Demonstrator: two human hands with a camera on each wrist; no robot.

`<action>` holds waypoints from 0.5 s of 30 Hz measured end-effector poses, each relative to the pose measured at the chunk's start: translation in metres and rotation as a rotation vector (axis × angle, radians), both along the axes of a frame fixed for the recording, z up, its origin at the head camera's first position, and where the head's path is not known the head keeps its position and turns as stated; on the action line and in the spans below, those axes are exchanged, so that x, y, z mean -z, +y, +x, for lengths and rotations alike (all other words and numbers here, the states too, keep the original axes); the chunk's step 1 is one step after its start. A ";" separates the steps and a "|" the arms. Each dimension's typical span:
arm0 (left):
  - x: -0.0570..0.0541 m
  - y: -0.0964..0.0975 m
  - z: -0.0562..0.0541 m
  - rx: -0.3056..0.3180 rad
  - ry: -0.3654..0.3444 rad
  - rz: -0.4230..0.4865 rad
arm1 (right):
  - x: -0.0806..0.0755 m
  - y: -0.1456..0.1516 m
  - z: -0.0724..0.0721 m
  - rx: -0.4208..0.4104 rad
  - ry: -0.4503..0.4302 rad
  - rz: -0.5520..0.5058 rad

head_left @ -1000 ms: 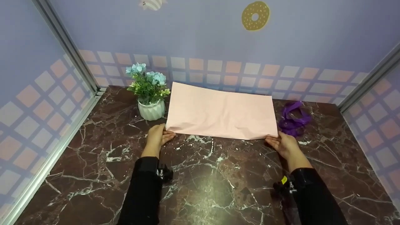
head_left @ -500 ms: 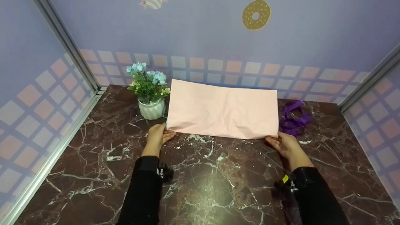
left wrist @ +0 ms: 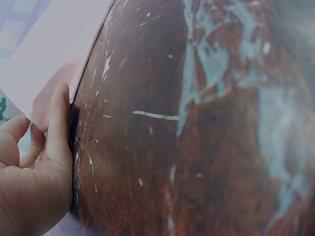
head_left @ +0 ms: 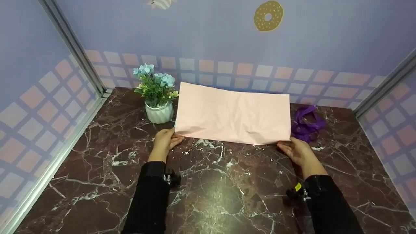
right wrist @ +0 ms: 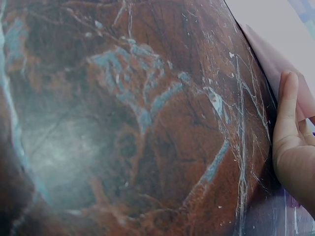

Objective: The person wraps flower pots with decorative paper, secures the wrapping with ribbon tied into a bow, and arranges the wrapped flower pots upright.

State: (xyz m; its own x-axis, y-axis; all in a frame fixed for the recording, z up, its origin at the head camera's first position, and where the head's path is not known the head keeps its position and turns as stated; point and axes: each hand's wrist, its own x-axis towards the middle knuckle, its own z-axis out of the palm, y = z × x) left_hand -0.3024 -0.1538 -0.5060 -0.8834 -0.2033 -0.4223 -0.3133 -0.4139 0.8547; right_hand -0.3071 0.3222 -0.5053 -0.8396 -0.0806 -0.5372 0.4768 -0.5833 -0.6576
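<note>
A pale pink sheet point(head_left: 234, 113), wider than deep and wrinkled along its near part, leans up toward the back wall in the head view. At its near left corner my left hand point(head_left: 164, 141) pinches it between thumb and fingers. My right hand point(head_left: 300, 152) holds the near right corner the same way. In the left wrist view, the fingers point(left wrist: 59, 123) lie against the tabletop beside the sheet's rounded fold point(left wrist: 54, 91). The right wrist view has one finger point(right wrist: 288, 101) stretched along the fold, while the thumb is out of view there.
A white pot point(head_left: 160, 113) with blue artificial flowers point(head_left: 154, 76) stands just left of the sheet. Beyond its right edge lies a loose purple ribbon point(head_left: 307, 125). Behind rises a patterned wall point(head_left: 211, 39), and the dark marbled table point(head_left: 211, 182) stretches in front.
The sheet's far edge has risen a little, most at the right corner, and its right side has straightened. Both hands keep their grip at the near corners. The head view has shifted slightly.
</note>
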 end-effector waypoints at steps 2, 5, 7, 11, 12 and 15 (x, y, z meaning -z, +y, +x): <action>0.000 0.000 -0.001 0.007 0.001 0.008 | 0.000 0.001 0.000 0.007 -0.004 -0.002; 0.000 0.000 -0.001 0.011 0.003 0.019 | 0.000 0.001 0.000 0.013 -0.010 -0.009; 0.000 0.000 -0.001 0.005 0.004 0.025 | 0.000 0.001 0.000 0.019 -0.016 -0.008; 0.000 0.001 -0.001 -0.013 0.009 0.033 | 0.000 0.000 0.000 0.029 -0.025 -0.008; 0.000 0.001 -0.001 -0.016 0.010 0.032 | 0.000 0.000 0.000 0.031 -0.025 -0.006; 0.001 0.001 -0.001 -0.015 0.013 0.029 | 0.000 -0.001 -0.001 0.021 -0.017 -0.012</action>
